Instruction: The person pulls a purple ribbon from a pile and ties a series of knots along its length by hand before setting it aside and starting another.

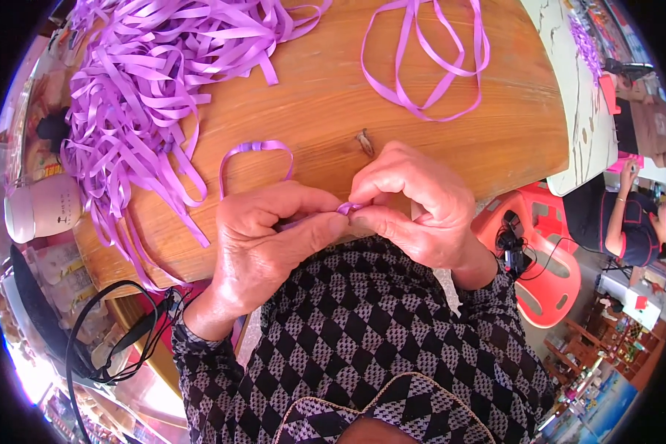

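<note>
Between my two hands, at the table's near edge, is a purple ribbon strap [287, 152]; a darker purple buckle [257, 146] sits on its loop, which lies on the wood beyond my left hand. My left hand [266, 229] pinches the strap between thumb and forefinger. Fingertips of my right hand [414, 203] meet it there, pinching the same small folded bit of strap. What exactly is at the pinch is mostly covered by the fingers. A large heap of purple straps [140, 96] spreads over the table's left side.
A few loose purple strap loops [402, 96] lie on the far right of the wooden table [318, 111]. A pale lidded jar [44, 211] stands at the left. To the right are a red plastic chair [544, 274] with black cables and another person [633, 222].
</note>
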The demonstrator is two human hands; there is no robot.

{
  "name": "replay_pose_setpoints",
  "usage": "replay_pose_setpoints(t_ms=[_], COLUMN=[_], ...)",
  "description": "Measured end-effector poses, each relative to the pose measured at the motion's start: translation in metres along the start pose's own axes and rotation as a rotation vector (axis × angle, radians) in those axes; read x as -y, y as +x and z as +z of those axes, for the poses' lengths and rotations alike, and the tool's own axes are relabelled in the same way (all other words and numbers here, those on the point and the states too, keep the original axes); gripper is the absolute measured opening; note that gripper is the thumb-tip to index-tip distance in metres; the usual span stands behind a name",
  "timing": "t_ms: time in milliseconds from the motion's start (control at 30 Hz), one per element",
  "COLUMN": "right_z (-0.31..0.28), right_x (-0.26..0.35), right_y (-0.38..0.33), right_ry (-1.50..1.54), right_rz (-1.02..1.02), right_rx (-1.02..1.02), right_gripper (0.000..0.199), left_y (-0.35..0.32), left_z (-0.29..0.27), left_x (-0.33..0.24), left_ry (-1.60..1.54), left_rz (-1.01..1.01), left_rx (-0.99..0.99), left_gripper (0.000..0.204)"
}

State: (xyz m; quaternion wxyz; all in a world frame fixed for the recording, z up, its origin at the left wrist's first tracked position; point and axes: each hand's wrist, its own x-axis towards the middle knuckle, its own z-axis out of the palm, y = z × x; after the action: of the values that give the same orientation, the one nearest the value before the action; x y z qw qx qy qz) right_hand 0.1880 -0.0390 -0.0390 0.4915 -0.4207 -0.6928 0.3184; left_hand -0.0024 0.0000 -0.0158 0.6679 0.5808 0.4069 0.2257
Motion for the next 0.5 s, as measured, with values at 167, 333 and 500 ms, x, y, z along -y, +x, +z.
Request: replay_pose_setpoints(t_ms=[167, 333, 500], right_z=[0.0022, 0.0002, 0.0037], right_x=[0.0052, 0.0057, 0.0024], right_y=[-0.0044, -0.0047, -0.0023], right_ry=[0.056, -0.023, -0.060], right_rz=[0.151, 0.108, 0.003], right_rx=[-0.063, -0.064, -0.078], right_gripper=[0.019, 0.016, 0.014], left_y=[-0.0016, -0.0025, -0.0028], left_z=[0.0017, 0.0043, 0.0053], left_x=[0.0012, 0.0033, 0.0042], left_ry=[-0.062, -0.113, -0.113], left_rz=[-0.048, -0.022, -0.025], left_rx=[-0.024, -0.067, -0.062], left_gripper=[0.011, 0.011, 0.011])
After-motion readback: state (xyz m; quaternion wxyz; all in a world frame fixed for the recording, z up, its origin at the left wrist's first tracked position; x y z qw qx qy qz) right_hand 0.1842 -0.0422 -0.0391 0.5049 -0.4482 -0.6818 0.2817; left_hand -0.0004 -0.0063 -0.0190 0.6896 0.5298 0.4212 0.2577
